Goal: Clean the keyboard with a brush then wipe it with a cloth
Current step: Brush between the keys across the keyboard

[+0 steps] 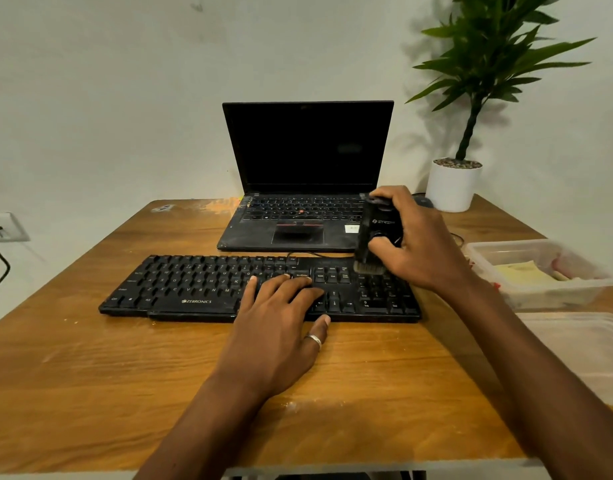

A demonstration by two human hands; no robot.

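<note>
On the wooden table [90, 375] lies the black keyboard [201, 289], its right end under the brush [371, 247], bristles down at the number keys. The right hand [422, 247] grips the brush body; the left hand [277, 317] rests flat, fingers straight, on the keys. Behind stands an open laptop [305, 161], with a plastic box [547, 296] to the right

The table [90, 375] is carrying a keyboard [194, 289]; a laptop [291, 220] is sitting behind it, a tub [557, 296] right, a pot [452, 187] behind-right.
</note>
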